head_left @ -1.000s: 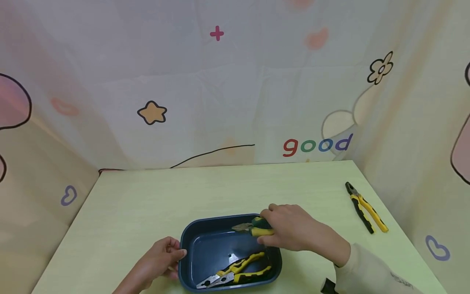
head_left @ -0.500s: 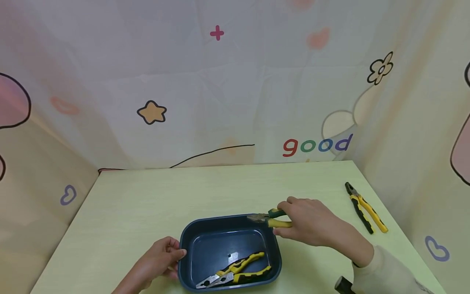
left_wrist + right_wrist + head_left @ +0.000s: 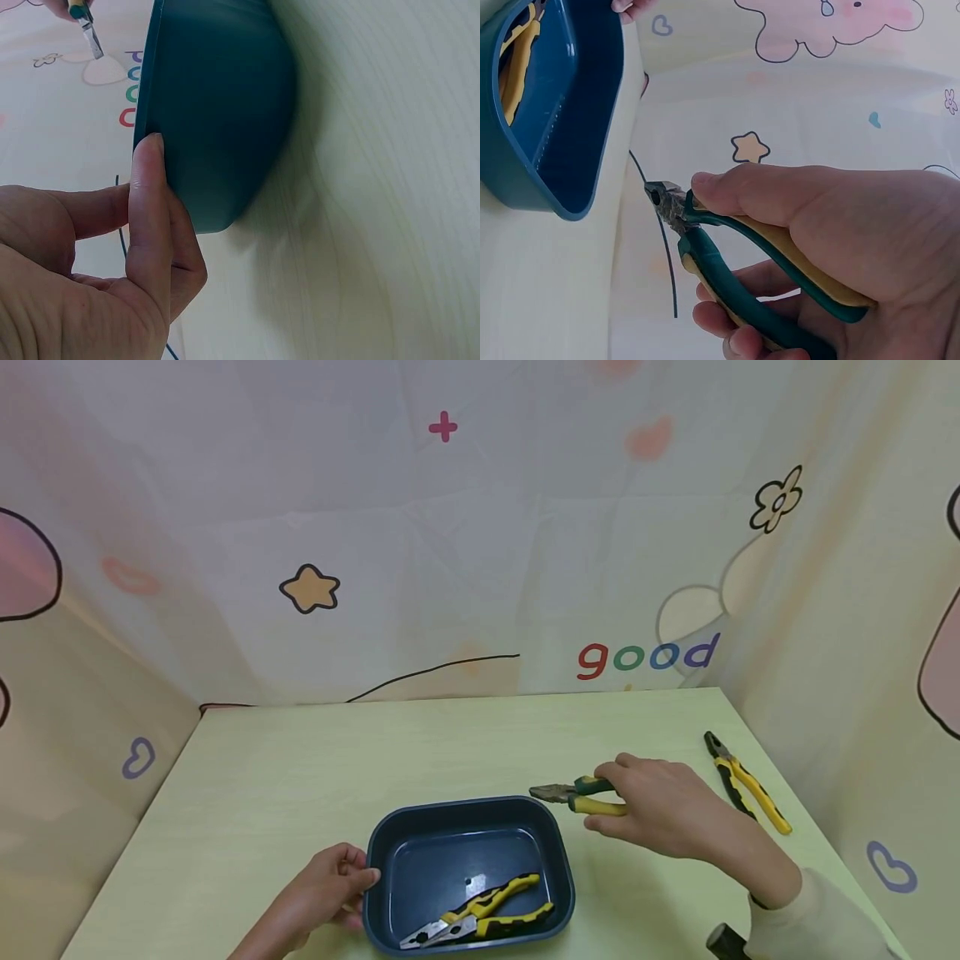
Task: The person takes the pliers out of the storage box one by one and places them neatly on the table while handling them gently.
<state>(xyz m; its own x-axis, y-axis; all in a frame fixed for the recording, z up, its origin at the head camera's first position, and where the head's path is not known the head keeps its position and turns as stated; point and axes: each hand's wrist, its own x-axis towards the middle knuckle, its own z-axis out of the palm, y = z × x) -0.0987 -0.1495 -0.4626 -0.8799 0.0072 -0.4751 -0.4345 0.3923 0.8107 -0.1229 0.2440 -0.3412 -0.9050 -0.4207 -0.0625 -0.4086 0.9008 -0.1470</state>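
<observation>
My left hand (image 3: pixel 322 893) pinches the left rim of a dark blue plastic basin (image 3: pixel 375 843), thumb on the inner side and fingers outside, as the left wrist view shows too. Inside the basin, toward its near side, lie yellow-and-black pliers (image 3: pixel 491 897) with silver jaws; two sets of jaws appear, overlapping. My right hand (image 3: pixel 667 810) grips green-and-yellow pliers (image 3: pixel 727 270) by the handles, in the air just beyond the basin's far right corner. Their worn metal jaws point left. In the right wrist view the handles are spread, with the thumb on one and fingers around the other.
Another pair of yellow-and-black pliers (image 3: pixel 738 777) lies on the pale table (image 3: pixel 300 760) near its right edge, partly behind my right hand. A printed curtain (image 3: pixel 480 543) stands along the back and both sides. A black cylindrical object (image 3: pixel 726 941) shows beside the right sleeve.
My right hand has carried the green-and-yellow pliers from over the basin out to the right and away from me. The left hand and basin have stayed put.
</observation>
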